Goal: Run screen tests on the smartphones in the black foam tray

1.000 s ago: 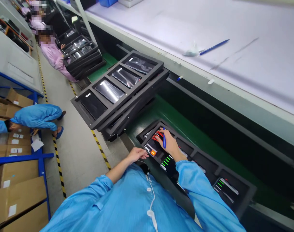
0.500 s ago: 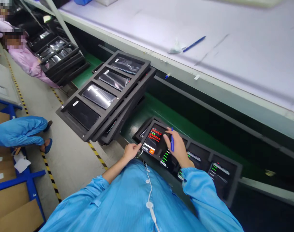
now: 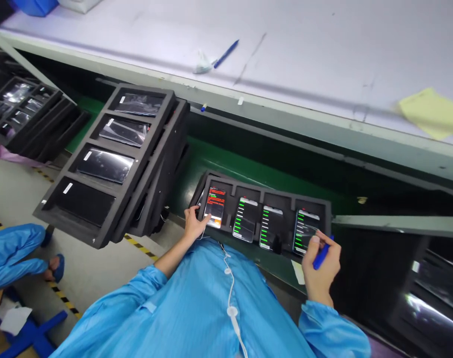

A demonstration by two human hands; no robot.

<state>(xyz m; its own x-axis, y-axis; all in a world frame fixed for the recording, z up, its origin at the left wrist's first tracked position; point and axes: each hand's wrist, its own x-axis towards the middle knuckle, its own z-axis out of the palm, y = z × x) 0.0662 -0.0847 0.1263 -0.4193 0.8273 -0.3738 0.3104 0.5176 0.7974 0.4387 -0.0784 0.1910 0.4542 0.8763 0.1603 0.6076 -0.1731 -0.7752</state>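
My left hand is at the left end of a black foam tray, its thumb on the lower left corner of a phone with red text on its screen. Its other fingers curl by the tray's edge, partly hidden. A thin white cable runs below this hand. My right hand is closed round a blue pen, with fingertips over the lower right of the rightmost phone. Between them lie two more lit phones, a second phone and a third phone, showing green and white lines.
Left of the tray rises a stack of black trays with dark phones in the top one. A white bench above bears a blue pen and a yellow sheet. A person's blue-clad legs show at left.
My right hand has moved right with the pen, from near the red-text phone to the rightmost phone. My left hand stays by the red-text phone. The view has turned right.
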